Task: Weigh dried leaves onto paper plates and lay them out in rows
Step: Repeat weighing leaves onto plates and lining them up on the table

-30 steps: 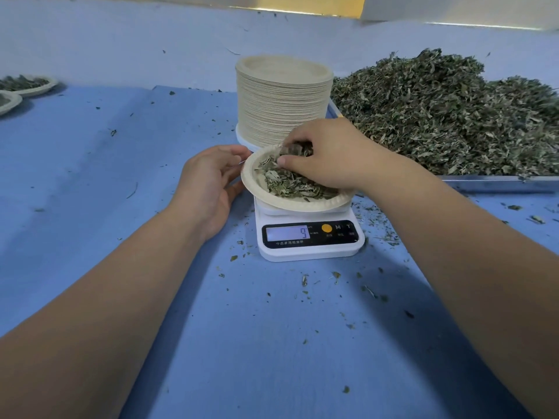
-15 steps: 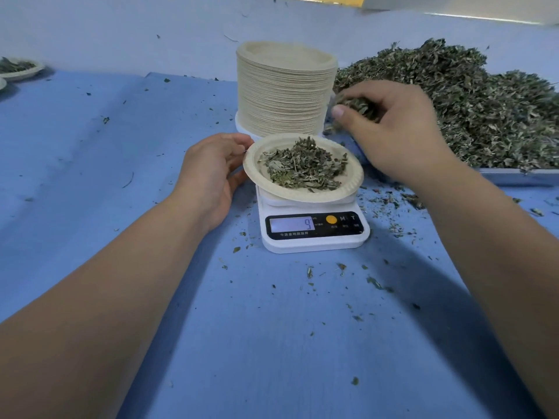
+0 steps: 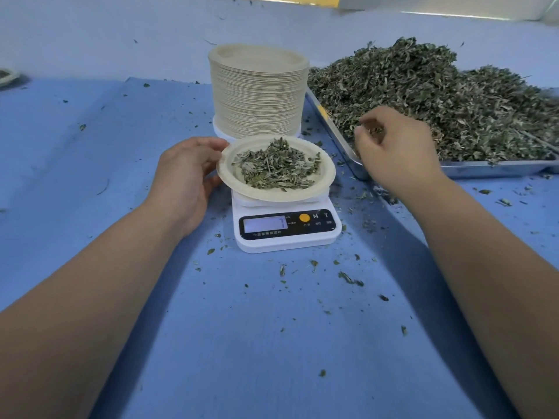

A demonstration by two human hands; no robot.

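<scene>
A paper plate [image 3: 322, 182] with a small heap of dried leaves [image 3: 276, 167] sits on a white digital scale [image 3: 287, 228] whose display reads 7. My left hand [image 3: 184, 179] holds the plate's left rim, thumb on top. My right hand [image 3: 396, 149] hovers over the near left corner of the metal tray [image 3: 484, 169], its fingertips pinching a few dried leaves. The big pile of dried leaves [image 3: 438, 98] fills that tray. A tall stack of empty paper plates [image 3: 257, 92] stands right behind the scale.
Loose leaf bits are scattered on the blue cloth [image 3: 257, 343] around and in front of the scale. A filled plate [image 3: 7, 75] shows at the far left edge. A pale wall runs along the back.
My right hand lifted a pinch of leaves off the plate and carried it right, over the tray. The scale reading dropped from 9 to 7. My left hand stayed at the plate's rim.
</scene>
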